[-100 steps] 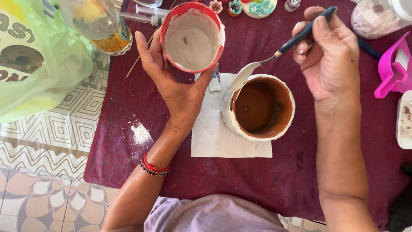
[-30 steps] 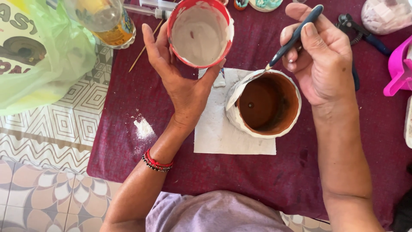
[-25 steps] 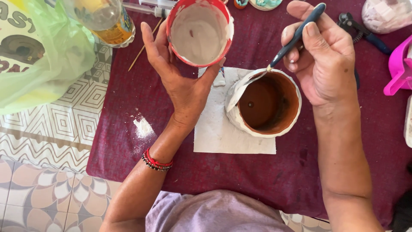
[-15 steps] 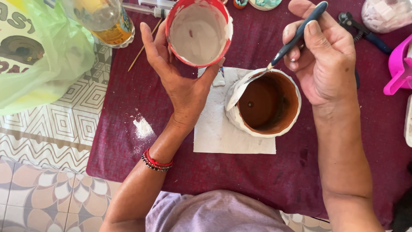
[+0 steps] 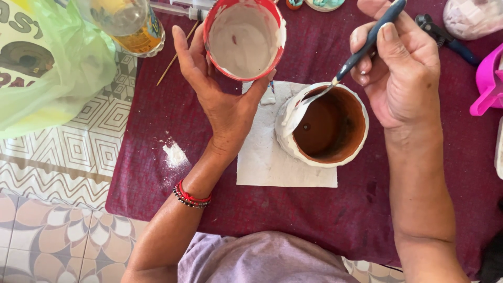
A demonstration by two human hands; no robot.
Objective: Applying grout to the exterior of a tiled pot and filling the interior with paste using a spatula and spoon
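My left hand [image 5: 222, 99] holds a red cup [image 5: 244, 37] with white paste inside, up over the maroon cloth. My right hand [image 5: 401, 68] grips a blue-handled palette knife [image 5: 361, 50] whose metal blade rests on the left rim of a terracotta pot [image 5: 325, 126]. The pot's outside is coated white and its inside is bare brown. It stands on a white paper sheet [image 5: 272, 162].
A green plastic bag [image 5: 50, 63] and a bottle [image 5: 128, 23] lie at the top left. A thin wooden stick [image 5: 175, 55] and a white powder spill [image 5: 174, 155] are on the maroon cloth [image 5: 152, 183]. A pink object [image 5: 490, 78] and black pliers [image 5: 443, 36] sit at the right.
The knife blade has come down from above the pot onto its left rim. The red cup has stayed held in nearly the same place.
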